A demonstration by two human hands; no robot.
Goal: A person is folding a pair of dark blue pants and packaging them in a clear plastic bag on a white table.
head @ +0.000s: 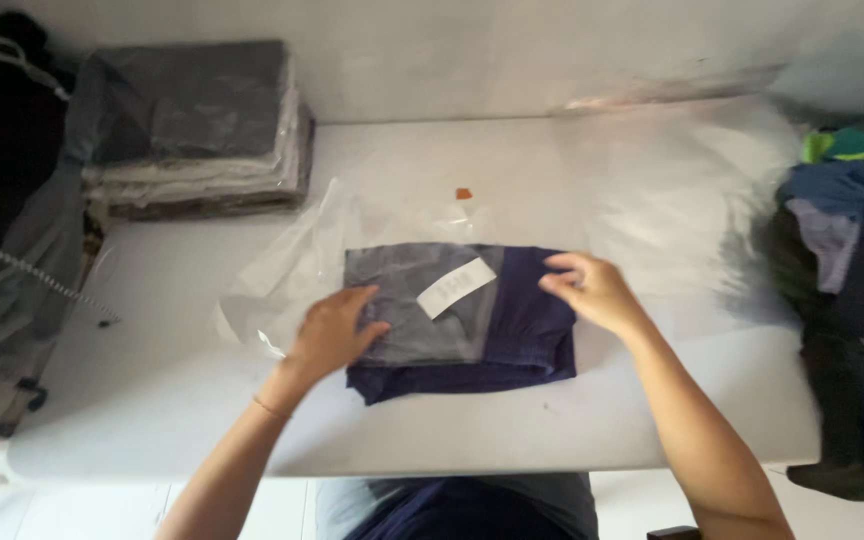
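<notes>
A folded navy-blue garment (532, 330) lies on the white table (552, 420), its left half inside a clear plastic bag (292, 270) that bears a white label (456, 287). My left hand (332, 335) rests flat on the bagged part, fingers spread over the plastic. My right hand (592, 290) pinches the garment's upper right edge, near the bag's opening.
A stack of bagged folded garments (197, 130) stands at the table's back left. Loose clear plastic sheets (682, 180) lie at the back right. A heap of coloured clothes (852, 260) sits at the right edge. Dark cloth hangs at the left.
</notes>
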